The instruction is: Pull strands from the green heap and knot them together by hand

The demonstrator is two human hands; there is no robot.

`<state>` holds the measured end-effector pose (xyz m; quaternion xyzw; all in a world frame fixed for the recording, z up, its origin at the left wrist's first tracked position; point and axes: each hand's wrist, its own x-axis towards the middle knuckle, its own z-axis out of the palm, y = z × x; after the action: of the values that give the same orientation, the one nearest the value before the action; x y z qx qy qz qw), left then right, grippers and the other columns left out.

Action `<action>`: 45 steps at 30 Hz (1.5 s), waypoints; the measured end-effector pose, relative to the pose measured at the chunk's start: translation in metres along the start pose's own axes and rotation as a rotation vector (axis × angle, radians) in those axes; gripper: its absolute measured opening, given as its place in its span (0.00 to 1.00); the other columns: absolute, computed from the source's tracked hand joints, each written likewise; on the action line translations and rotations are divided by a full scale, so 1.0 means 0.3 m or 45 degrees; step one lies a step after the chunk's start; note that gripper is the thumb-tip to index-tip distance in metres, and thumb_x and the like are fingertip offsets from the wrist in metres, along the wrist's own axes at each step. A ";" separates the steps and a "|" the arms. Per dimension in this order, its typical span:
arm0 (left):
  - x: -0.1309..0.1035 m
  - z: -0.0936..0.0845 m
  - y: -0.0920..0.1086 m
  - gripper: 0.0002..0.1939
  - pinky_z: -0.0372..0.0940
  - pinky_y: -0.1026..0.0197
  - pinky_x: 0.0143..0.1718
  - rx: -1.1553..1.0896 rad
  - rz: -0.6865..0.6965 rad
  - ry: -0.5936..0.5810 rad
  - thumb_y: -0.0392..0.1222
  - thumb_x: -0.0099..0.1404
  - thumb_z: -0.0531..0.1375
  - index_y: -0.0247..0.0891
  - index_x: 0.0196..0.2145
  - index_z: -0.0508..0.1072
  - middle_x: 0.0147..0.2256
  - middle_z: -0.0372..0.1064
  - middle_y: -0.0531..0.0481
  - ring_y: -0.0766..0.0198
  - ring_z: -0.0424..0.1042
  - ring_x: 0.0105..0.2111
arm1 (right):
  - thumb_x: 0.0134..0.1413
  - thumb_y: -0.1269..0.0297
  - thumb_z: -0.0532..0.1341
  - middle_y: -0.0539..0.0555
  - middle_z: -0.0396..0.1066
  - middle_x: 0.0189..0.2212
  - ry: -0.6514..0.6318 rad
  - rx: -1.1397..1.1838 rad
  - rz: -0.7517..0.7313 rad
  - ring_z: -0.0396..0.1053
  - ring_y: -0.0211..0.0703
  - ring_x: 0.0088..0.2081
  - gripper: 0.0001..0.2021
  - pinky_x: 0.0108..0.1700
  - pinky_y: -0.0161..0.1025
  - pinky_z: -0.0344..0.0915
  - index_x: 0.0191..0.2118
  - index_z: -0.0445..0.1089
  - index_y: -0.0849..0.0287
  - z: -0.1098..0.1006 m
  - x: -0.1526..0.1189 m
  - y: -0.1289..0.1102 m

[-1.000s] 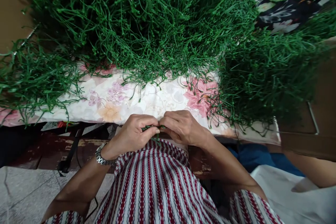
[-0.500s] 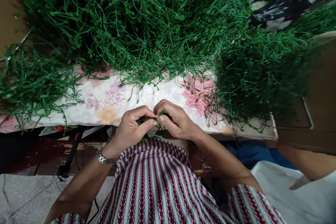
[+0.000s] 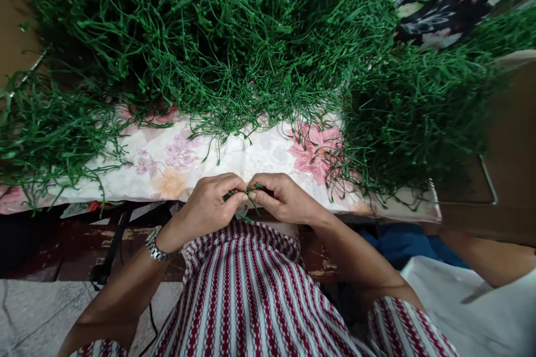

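Observation:
My left hand (image 3: 215, 203) and my right hand (image 3: 285, 198) meet at the fingertips in front of my striped top, near the front edge of the flowered cloth (image 3: 251, 156). Thin green stems (image 3: 245, 216) are pinched between thumb and fingers of both hands, their short ends poking out below. Most of each piece is hidden inside the fingers. A silver watch (image 3: 156, 244) is on my left wrist. Beyond the hands rises a large heap of green stems (image 3: 234, 39) with small knobby ends.
Smaller piles of stems lie at the left (image 3: 58, 134) and right (image 3: 414, 117). A black flowered bag (image 3: 439, 14) stands at the back right. Brown cardboard (image 3: 511, 150) is at the right, above another person's arm (image 3: 494, 259).
My hands have flattened and lowered a little, with the fingertips still together. My left wrist has shifted slightly left, and less of the stems shows between the fingers.

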<state>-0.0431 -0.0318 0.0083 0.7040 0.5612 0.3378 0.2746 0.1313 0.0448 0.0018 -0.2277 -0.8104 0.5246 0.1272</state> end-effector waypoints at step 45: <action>-0.023 0.047 0.007 0.09 0.59 0.66 0.35 -0.551 -0.171 0.194 0.29 0.57 0.55 0.37 0.36 0.67 0.32 0.61 0.52 0.68 0.63 0.32 | 0.56 0.63 0.58 0.47 0.65 0.26 0.451 0.016 -0.151 0.61 0.31 0.26 0.09 0.30 0.29 0.59 0.40 0.63 0.62 0.082 -0.025 0.016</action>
<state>-0.0319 -0.0390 -0.0001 0.5622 0.5406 0.4834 0.3976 0.1279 0.0233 -0.0126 -0.2675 -0.7841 0.4730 0.3000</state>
